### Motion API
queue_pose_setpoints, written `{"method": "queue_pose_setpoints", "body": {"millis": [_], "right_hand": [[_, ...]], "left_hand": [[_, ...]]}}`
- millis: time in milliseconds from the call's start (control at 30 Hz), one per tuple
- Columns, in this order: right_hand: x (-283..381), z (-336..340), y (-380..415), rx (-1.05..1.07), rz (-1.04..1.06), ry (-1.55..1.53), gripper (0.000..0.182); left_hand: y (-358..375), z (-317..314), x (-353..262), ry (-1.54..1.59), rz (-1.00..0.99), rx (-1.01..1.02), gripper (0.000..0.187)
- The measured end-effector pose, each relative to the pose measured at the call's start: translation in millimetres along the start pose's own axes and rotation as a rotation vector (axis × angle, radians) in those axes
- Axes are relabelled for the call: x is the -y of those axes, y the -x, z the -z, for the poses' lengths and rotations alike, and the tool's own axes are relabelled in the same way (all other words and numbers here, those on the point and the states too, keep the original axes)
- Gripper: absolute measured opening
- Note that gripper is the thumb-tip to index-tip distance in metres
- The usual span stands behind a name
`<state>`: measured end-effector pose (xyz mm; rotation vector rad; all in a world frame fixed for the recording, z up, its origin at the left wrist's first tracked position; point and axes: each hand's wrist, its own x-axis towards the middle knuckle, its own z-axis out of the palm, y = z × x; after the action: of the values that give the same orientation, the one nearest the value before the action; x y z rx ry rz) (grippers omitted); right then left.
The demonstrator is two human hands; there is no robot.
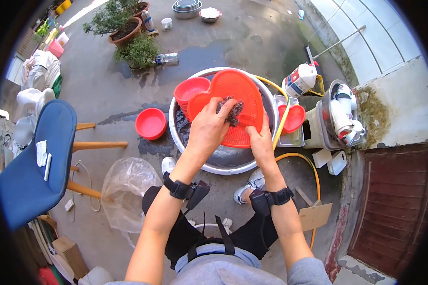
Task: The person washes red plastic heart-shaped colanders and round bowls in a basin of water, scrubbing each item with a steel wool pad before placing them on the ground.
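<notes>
A red heart-shaped plastic basket (242,92) is held tilted above a wide metal basin (209,165). My right hand (260,137) grips the basket's lower right rim, thumb on the near face. In my left hand (209,121) is a dark steel wool scrubber (231,111), pressed against the inside of the basket. Beside the basket, a stack of red bowls (191,90) sits at the basin's left side, partly hidden by the basket. Dark water shows in the basin below.
Left of the basin, a red bowl (150,123) stands on the wet ground. To the right are a clear tray with a red heart-shaped dish (292,118), a yellow hose (314,175), a white jug (300,78) and a tub of cups (335,118). A blue chair (43,161) and plastic bag (128,194) are left.
</notes>
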<state>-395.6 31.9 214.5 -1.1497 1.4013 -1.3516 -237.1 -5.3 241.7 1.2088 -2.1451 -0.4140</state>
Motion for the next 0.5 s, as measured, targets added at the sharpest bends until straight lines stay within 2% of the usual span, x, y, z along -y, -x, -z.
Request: {"method": "queue_pose_setpoints", "body": {"millis": [100, 167, 267, 400, 500], "right_hand": [[5, 3, 1, -0.008, -0.007, 0.012, 0.069], [15, -1, 6, -0.014, 0.022, 0.082, 0.070], [26, -6, 13, 0.028, 0.018, 0.139, 0.070], [27, -9, 17, 0.070, -0.001, 0.191, 0.070], [28, -7, 15, 0.043, 0.008, 0.190, 0.070]], "left_hand": [[-1, 3, -11, 0.038, 0.051, -0.027, 0.059], [-2, 1, -13, -0.004, -0.014, -0.186, 0.056], [-6, -3, -10, -0.126, -0.115, -0.282, 0.055], [-6, 0, -10, -0.158, -0.047, -0.227, 0.058], [-6, 2, -9, -0.150, -0.133, -0.153, 0.057]]}}
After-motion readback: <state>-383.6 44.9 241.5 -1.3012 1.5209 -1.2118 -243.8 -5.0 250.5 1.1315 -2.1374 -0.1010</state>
